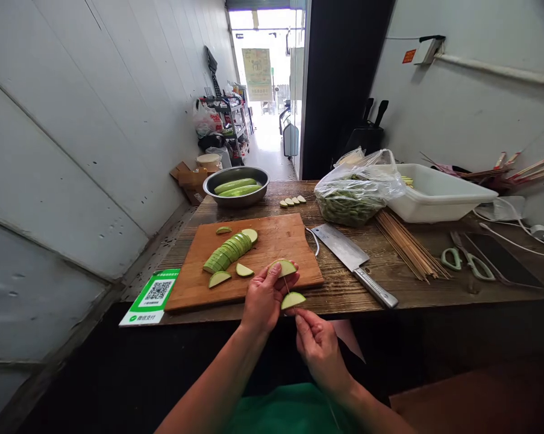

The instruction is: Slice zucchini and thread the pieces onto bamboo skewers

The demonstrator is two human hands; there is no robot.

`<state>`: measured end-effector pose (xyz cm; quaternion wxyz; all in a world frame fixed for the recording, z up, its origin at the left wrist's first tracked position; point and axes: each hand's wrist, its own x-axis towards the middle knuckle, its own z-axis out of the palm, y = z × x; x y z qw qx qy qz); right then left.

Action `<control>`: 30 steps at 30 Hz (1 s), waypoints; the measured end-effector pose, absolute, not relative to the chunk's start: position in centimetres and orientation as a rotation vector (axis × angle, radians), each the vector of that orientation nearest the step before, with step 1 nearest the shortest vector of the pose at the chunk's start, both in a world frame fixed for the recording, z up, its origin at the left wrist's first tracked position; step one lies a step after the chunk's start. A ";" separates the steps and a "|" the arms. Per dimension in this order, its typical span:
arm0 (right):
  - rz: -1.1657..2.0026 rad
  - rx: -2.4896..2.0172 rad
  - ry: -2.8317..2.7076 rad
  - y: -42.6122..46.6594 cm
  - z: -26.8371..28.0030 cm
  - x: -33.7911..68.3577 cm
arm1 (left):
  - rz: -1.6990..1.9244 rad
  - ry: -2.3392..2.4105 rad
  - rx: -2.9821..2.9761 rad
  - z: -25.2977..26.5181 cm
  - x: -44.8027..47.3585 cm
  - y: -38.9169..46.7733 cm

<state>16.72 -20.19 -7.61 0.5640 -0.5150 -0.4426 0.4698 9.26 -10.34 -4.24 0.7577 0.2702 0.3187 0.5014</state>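
My left hand (263,300) grips a half-round zucchini slice (284,269) between thumb and fingers, above the front edge of the cutting board (272,232). A thin skewer (287,286) runs from that slice through a second zucchini slice (293,300) just below it. Pinched on the skewer's lower part is my right hand (319,343). On the board, a row of cut zucchini (229,252) lies slanted, with several loose slices around it. A cleaver (344,246) rests to the right of the board, its handle toward me.
Behind the board stands a metal bowl (236,200) with whole zucchini. A plastic bag of green vegetables (350,202), a white tub (443,202), bundled skewers (407,247) and scissors (473,262) occupy the right side. A QR-code card (150,298) lies at the table's left corner.
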 end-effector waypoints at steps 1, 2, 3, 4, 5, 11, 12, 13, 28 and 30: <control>1.104 -1.208 -1.041 -20.2 -7.6 16.7 | 1.092 0.693 0.592 -4.2 9.3 -10.4; 1.106 -1.202 -1.040 -20.2 -7.6 16.7 | 1.093 0.691 0.596 -4.2 9.3 -10.4; 1.112 -1.196 -1.038 -20.2 -7.6 16.6 | 1.093 0.690 0.599 -4.2 9.2 -10.4; 1.118 -1.192 -1.036 -20.2 -7.6 16.6 | 1.091 0.689 0.603 -4.2 9.2 -10.4; 1.122 -1.189 -1.035 -20.3 -7.6 16.6 | 1.089 0.688 0.607 -4.2 9.2 -10.4; 1.101 -1.187 -1.042 -20.1 -7.8 16.5 | 1.087 0.710 0.601 -4.3 9.2 -10.6; 1.099 -1.190 -1.037 -20.0 -7.8 16.5 | 1.069 0.723 0.598 -4.3 9.2 -10.7; 1.093 -1.196 -1.032 -19.8 -7.8 16.6 | 1.040 0.738 0.598 -4.2 9.4 -10.9; 1.102 -1.104 -0.864 -17.3 -8.2 18.6 | 1.267 0.794 0.831 -1.6 7.3 -9.4; 1.103 -1.070 -0.850 -16.9 -7.9 18.7 | 1.208 0.847 0.900 -1.0 7.3 -9.2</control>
